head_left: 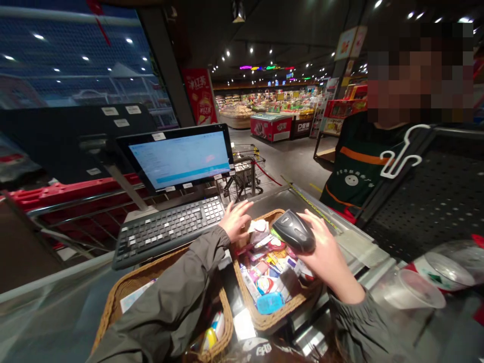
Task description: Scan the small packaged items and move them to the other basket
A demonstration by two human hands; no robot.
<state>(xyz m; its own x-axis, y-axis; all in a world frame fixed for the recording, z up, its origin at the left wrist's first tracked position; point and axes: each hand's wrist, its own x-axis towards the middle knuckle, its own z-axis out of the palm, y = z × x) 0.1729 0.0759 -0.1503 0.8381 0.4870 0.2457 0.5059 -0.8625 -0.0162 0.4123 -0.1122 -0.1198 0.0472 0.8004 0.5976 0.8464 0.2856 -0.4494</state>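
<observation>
A black handheld barcode scanner point(294, 232) is gripped by my right hand point(321, 247), above a wicker basket point(264, 321) of small colourful packets. Its front end points toward the upper left. My left hand point(236, 222) hovers between the basket and the right end of a black keyboard point(170, 227), fingers stretched out and apart. Close to its fingertips lies a pale crumpled packet point(260, 228) in the basket; whether they touch I cannot tell. A light blue pack point(269, 302) lies at the basket's near end.
A lit monitor point(181, 159) stands behind the keyboard. Under my left sleeve is a second wicker basket point(108, 312) with a few packages. Clear plastic containers point(414, 290) sit at the right. Across the counter stands a person in a dark green apron point(351, 174), near a white hanger point(401, 154).
</observation>
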